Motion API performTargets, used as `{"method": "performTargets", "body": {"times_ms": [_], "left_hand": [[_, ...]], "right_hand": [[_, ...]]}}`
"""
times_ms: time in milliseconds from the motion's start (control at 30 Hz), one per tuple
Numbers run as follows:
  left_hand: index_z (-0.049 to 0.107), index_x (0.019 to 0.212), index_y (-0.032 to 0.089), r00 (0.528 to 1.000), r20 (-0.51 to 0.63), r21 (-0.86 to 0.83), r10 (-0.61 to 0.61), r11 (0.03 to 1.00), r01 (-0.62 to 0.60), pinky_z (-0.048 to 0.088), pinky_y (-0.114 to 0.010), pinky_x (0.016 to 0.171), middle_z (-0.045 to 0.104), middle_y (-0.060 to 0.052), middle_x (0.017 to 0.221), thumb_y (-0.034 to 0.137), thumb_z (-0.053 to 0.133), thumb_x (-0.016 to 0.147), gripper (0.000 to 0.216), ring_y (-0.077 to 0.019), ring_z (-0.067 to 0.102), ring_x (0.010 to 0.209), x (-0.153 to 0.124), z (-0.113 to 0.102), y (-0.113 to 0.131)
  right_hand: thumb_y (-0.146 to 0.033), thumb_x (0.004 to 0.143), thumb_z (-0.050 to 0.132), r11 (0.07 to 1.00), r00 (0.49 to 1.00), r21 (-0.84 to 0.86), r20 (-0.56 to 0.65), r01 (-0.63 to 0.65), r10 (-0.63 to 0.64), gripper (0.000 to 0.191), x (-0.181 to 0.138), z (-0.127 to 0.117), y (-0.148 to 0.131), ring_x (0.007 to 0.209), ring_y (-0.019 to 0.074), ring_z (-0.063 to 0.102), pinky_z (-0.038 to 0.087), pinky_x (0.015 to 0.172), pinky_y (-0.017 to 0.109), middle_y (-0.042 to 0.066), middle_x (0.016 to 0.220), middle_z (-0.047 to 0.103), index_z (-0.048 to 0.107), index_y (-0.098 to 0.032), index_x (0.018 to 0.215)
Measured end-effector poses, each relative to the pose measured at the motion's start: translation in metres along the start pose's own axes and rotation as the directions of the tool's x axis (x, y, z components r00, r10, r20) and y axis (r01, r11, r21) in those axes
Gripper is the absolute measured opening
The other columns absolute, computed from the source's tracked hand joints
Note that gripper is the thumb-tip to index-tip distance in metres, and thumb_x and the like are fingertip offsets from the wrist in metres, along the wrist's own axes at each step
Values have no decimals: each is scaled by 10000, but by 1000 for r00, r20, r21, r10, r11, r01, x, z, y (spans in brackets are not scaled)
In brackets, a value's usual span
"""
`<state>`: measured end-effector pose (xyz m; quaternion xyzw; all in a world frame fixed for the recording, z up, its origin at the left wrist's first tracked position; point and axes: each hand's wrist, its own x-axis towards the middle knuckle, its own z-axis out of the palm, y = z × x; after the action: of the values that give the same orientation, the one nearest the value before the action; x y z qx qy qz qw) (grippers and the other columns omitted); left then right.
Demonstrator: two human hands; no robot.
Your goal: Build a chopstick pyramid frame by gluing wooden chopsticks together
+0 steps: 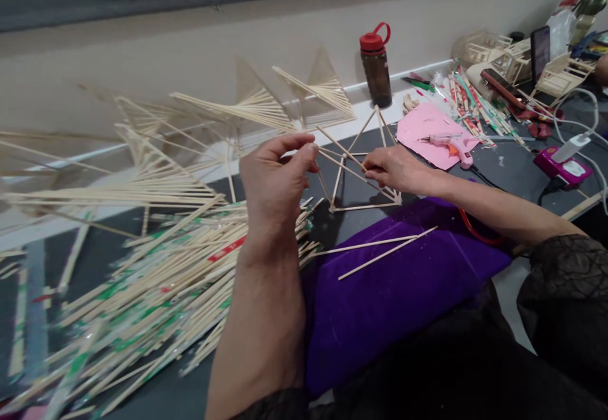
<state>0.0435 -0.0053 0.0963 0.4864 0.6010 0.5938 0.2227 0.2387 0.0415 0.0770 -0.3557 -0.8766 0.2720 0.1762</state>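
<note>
A small frame of thin bamboo sticks (361, 173) stands on the dark table (513, 173) near the wall. My left hand (275, 179) is raised with thumb and fingers pinched on the left end of one of its sticks. My right hand (396, 170) is closed on a stick at the frame's right side. Two loose sticks (380, 249) lie on a purple cloth (399, 287) in front of me.
A big heap of bamboo sticks (142, 280) covers the table's left. Finished fan-shaped stick structures (266, 106) lean by the wall. A brown bottle with a red cap (376, 65), a pink glue gun (451, 144) on pink paper, and craft clutter lie to the right.
</note>
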Motion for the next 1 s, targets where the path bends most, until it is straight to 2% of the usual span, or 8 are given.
{"method": "performTargets", "body": {"times_ms": [167,300,467,633,800,1000], "left_hand": [[765,734,218,999,42,-88,-5,996,9,363,-216,392,726,-29,751,241,802,654,91,-103,573,533,2,0,-1],[758,736,219,1000,29,-87,4,996,-2,354,-211,387,721,-5,724,238,794,641,104,-107,577,529,2,-1,-1],[766,768,160,1000,20,-126,-15,992,18,337,-197,364,728,-17,749,190,780,581,189,-81,560,489,3,0,3],[771,743,160,998,40,-190,-39,981,46,324,-188,345,686,1,645,237,802,552,209,-89,562,469,4,-1,2],[766,729,162,998,47,-199,-43,979,51,323,-205,351,706,-28,710,227,802,559,186,-92,550,489,5,-2,-1],[763,776,134,996,35,-128,-80,988,84,320,-235,387,713,-25,731,117,776,633,145,-91,536,510,5,-1,2]], "right_hand": [[-124,959,537,1000,1000,-8,18,10,-10,166,2,2,-2,742,118,511,339,744,307,36,789,640,686,-123,885],[-117,955,529,999,999,-26,19,27,-27,174,4,5,-3,755,125,509,340,751,312,43,816,641,695,-124,904],[-114,949,538,998,999,-34,6,45,-45,166,6,7,-1,768,135,503,341,752,311,46,838,642,701,-136,919],[-125,950,538,999,999,-22,23,48,-48,182,5,7,-1,789,146,517,349,757,321,64,887,666,719,-145,947],[-133,952,531,999,999,-25,24,44,-44,195,6,8,1,813,144,523,352,762,321,71,929,672,726,-136,970],[-129,948,530,1000,999,-3,37,30,-30,189,4,6,-2,803,141,518,348,766,321,59,899,659,719,-144,955]]}}
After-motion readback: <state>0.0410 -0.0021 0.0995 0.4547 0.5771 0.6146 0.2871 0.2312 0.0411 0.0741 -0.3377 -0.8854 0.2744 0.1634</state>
